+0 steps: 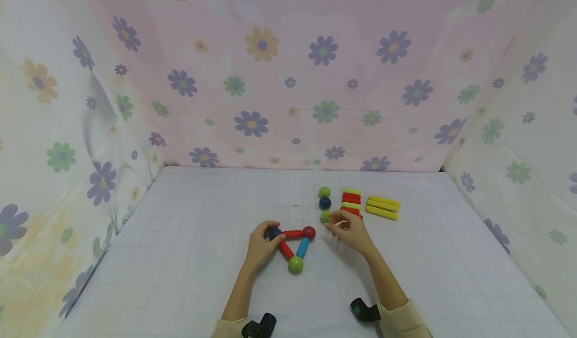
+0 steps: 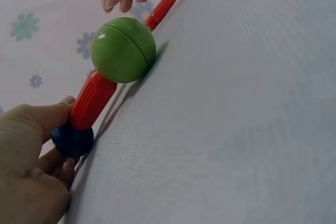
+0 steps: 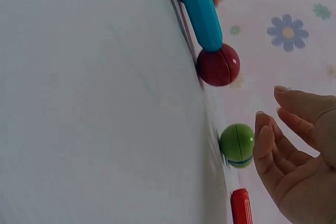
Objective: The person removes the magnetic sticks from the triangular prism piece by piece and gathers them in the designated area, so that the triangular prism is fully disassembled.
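Observation:
My left hand (image 1: 261, 248) grips the dark blue ball (image 2: 72, 141) at the left corner of a flat triangle made of balls and rods. Two red rods (image 2: 93, 100) and one blue rod (image 3: 202, 17) form its sides. A red ball (image 3: 218, 65) makes the right corner and a green ball (image 2: 123, 50) the near one. My right hand (image 1: 353, 233) holds nothing, its fingers loosely bent beside a loose green ball (image 3: 238, 145). Whether the fingertips touch that ball, I cannot tell.
Behind that loose ball stand a loose dark blue ball (image 1: 324, 203) and another green ball (image 1: 324, 192). Right of them lies a column of short red and yellow-green rods (image 1: 351, 198), then several longer yellow rods (image 1: 382, 208). Flowered cloth (image 1: 297, 77) surrounds the white table (image 1: 180, 278).

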`<state>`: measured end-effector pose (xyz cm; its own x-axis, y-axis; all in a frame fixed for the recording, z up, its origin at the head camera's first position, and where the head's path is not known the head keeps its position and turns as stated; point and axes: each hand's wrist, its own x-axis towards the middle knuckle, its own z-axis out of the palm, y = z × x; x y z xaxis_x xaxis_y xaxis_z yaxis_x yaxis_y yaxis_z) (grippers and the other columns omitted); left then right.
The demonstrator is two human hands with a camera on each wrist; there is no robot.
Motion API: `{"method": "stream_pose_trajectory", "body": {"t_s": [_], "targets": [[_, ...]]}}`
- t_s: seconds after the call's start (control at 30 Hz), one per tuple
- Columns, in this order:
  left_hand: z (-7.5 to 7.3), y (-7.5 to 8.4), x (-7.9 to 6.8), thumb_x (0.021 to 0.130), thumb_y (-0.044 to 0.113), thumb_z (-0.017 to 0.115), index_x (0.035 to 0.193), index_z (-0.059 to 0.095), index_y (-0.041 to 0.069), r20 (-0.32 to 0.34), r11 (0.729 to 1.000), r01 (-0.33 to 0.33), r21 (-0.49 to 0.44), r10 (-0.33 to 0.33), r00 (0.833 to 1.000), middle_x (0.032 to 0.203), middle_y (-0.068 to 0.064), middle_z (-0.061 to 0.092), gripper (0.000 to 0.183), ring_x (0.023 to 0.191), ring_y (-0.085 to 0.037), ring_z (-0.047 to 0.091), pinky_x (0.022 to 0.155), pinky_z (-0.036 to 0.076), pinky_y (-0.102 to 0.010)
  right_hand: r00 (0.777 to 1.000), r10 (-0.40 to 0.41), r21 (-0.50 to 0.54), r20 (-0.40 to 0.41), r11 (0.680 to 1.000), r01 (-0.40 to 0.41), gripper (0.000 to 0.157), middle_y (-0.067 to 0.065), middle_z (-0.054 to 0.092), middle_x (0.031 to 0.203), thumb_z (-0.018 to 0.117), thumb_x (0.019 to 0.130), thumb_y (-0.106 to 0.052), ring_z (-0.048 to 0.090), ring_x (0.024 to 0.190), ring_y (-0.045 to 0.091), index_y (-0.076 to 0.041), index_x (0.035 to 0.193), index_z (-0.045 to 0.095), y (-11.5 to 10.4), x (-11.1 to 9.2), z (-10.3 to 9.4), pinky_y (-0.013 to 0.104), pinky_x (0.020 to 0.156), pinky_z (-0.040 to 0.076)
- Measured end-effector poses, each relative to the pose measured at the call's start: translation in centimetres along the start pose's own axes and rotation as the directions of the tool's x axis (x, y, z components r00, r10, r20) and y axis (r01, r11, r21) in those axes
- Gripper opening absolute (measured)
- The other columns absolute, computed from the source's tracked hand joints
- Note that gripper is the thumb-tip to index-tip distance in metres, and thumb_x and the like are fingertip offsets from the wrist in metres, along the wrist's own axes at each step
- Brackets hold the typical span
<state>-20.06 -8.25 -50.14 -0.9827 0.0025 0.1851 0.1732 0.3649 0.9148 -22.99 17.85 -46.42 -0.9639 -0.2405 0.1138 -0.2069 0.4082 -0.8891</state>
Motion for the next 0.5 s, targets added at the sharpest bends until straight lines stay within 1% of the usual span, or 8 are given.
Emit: {"method": "stream_pose_trajectory", "body": {"t_s": [0.07, 0.13, 0.2, 0.33, 0.43, 0.5], "targets": [[0.0, 0.1, 0.0, 0.081, 0.013, 0.073, 0.109, 0.062, 0.001, -0.040, 1.000, 0.020, 0.020, -0.019, 0.999, 0.107, -0.011, 0.063, 0.032, 0.098, -0.024, 0.057, 0.087, 0.048, -0.036, 0.998, -0.010, -0.019, 0.061, 1.000, 0.011, 0.032, 0.026, 0.061, 0.101, 0.066, 0.086, -0.005, 0.062, 0.073, 0.027, 0.010, 0.113, 0.057, -0.3, 0.2, 0.9, 0.023, 0.060, 0.052], [0.0, 0.2, -0.1, 0.079, 0.014, 0.075, 0.106, 0.061, 0.002, -0.083, 0.999, 0.036, 0.036, -0.033, 0.996, 0.101, -0.010, 0.063, 0.033, 0.092, -0.022, 0.056, 0.082, 0.048, -0.033, 0.993, -0.019, -0.035, 0.115, 0.999, 0.023, 0.035, 0.026, 0.060, 0.108, 0.065, 0.087, -0.007, 0.063, 0.076, 0.026, 0.008, 0.117, 0.056, -0.2, 0.4, 1.6, 0.022, 0.062, 0.052], [0.0, 0.4, -0.1, 0.076, 0.015, 0.077, 0.103, 0.061, 0.001, -0.120, 0.998, 0.052, 0.030, -0.048, 0.992, 0.095, -0.010, 0.062, 0.034, 0.088, -0.022, 0.056, 0.079, 0.049, -0.031, 0.985, -0.031, -0.031, 0.171, 0.999, 0.037, 0.038, 0.026, 0.059, 0.112, 0.065, 0.088, -0.010, 0.063, 0.077, 0.024, 0.006, 0.121, 0.055, -0.2, 0.6, 2.2, 0.022, 0.062, 0.052], [-0.1, 0.5, -0.1, 0.074, 0.016, 0.079, 0.098, 0.058, 0.000, -0.167, 0.997, 0.072, 0.004, -0.071, 0.983, 0.088, -0.011, 0.060, 0.036, 0.082, -0.021, 0.057, 0.075, 0.051, -0.030, 0.964, -0.035, 0.007, 0.263, 0.999, 0.035, 0.040, 0.022, 0.059, 0.111, 0.065, 0.089, -0.016, 0.065, 0.076, 0.021, 0.003, 0.122, 0.056, -0.2, 0.8, 3.2, 0.026, 0.060, 0.054], [0.0, 0.4, 0.0, 0.073, 0.017, 0.080, 0.095, 0.058, -0.001, -0.192, 0.997, 0.076, -0.014, -0.078, 0.978, 0.086, -0.011, 0.061, 0.036, 0.079, -0.020, 0.058, 0.072, 0.051, -0.027, 0.954, -0.046, 0.015, 0.296, 0.999, 0.044, 0.038, 0.019, 0.058, 0.109, 0.065, 0.089, -0.017, 0.063, 0.075, 0.017, 0.002, 0.121, 0.058, -0.3, 0.9, 3.6, 0.026, 0.060, 0.054], [0.1, 0.4, 0.0, 0.073, 0.017, 0.080, 0.093, 0.058, -0.001, -0.210, 0.996, 0.082, -0.021, -0.084, 0.974, 0.085, -0.011, 0.062, 0.035, 0.076, -0.019, 0.059, 0.070, 0.051, -0.024, 0.948, -0.071, 0.012, 0.311, 0.997, 0.071, 0.037, 0.018, 0.058, 0.108, 0.064, 0.090, -0.015, 0.061, 0.072, 0.015, 0.004, 0.120, 0.058, -0.3, 1.0, 3.8, 0.025, 0.058, 0.053]]}}
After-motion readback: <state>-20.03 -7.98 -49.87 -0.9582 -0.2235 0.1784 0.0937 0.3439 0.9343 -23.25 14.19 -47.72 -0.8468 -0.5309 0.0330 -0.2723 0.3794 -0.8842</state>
